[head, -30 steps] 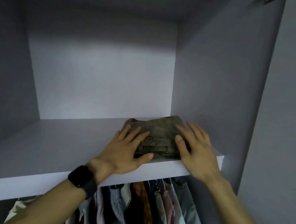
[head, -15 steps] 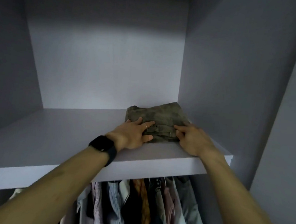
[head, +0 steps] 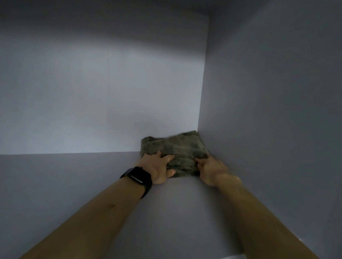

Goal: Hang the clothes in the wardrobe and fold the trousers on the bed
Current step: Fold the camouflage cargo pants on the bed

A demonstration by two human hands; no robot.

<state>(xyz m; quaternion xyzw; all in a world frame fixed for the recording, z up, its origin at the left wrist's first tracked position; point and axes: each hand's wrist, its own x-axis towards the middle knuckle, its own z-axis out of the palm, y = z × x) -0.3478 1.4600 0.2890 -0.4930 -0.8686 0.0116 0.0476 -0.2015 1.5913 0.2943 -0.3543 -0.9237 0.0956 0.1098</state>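
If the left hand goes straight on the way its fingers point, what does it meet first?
The folded trousers, which the left hand touches now; behind them probably the back wall, though depth is unclear.

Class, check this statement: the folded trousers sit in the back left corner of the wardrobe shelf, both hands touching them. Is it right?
Wrong in one respect: the head view shows the folded trousers in the back right corner of the shelf, against the right wall, not the left. The left hand and right hand do touch them.
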